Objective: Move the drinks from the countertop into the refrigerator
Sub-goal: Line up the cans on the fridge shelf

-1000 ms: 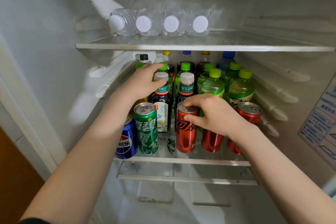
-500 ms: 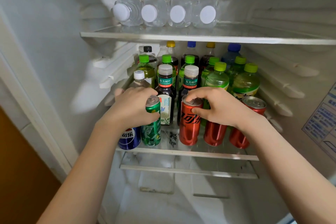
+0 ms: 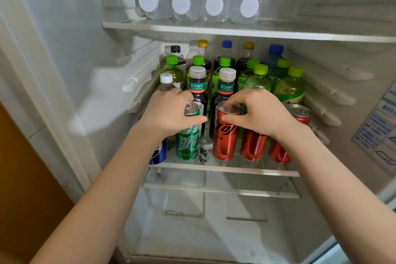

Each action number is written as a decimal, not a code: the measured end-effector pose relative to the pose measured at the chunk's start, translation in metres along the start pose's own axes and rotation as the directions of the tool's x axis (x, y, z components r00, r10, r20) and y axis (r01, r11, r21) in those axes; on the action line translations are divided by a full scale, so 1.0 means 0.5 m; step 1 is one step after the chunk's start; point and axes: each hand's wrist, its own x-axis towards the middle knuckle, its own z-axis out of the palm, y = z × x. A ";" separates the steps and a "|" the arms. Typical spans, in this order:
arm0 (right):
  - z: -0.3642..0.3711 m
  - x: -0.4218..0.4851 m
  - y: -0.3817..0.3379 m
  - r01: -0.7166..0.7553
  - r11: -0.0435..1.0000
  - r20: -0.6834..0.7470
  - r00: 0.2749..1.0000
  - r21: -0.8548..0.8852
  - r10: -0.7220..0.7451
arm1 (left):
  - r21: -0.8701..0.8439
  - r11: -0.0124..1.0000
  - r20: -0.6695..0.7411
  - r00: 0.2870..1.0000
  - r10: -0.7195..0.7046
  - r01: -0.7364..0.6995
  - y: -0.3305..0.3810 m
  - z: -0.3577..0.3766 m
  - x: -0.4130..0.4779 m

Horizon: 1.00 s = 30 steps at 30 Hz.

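We are at the arranging step: our left hand (image 3: 171, 113) wraps the green Sprite can (image 3: 186, 141), and our right hand (image 3: 262, 111) pinches the red cola can (image 3: 225, 135) by its rim. Both cans stand on the middle shelf (image 3: 225, 168). Next, probably: align them, then release.

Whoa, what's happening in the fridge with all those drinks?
A person is arranging the front row on the middle shelf. The left hand grips a green can, and the right hand holds the top of a red can. Behind them stand bottles, and four water bottles lie on the shelf above.
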 end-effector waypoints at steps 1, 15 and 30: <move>0.003 0.000 -0.001 -0.005 1.000 0.001 1.000 -0.017 0.005 | -0.105 0.994 0.032 1.000 0.001 0.003 -0.005 -0.001 -0.003; 0.005 -0.002 0.007 0.018 0.985 0.042 0.999 0.169 -0.026 | -0.547 0.837 0.085 0.994 0.065 -0.008 -0.009 0.005 0.009; 0.022 -0.005 -0.003 0.024 0.981 -0.042 0.999 0.192 -0.016 | -0.520 0.854 0.104 0.992 0.076 -0.011 -0.029 -0.003 0.017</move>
